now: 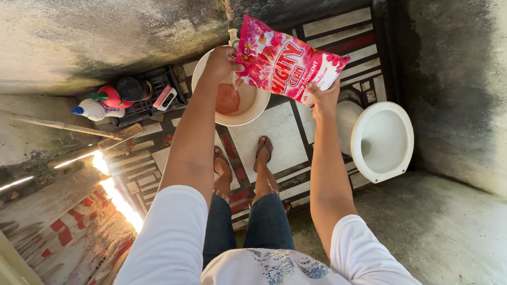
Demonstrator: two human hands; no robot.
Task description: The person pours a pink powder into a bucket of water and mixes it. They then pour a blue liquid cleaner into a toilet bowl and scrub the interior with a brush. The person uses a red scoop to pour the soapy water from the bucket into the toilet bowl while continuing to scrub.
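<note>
I hold a pink flowered bag of powder detergent [282, 60] out in front of me over a white basin [253, 108]. My left hand [221, 62] grips the bag's upper left corner, tipped toward the basin. My right hand [323, 97] supports the bag from its lower right edge. The basin stands on the tiled floor and holds reddish-brown water or cloth [228, 99]. A thin stream of powder seems to fall from the bag's corner into it. My feet in sandals [243, 155] stand just behind the basin.
A white toilet bowl [381, 140] sits to the right of my feet. A black crate [153, 97] at the left holds bottles, a white and red one [100, 108] among them. A long stick [58, 126] leans along the left wall. Stained concrete walls close in.
</note>
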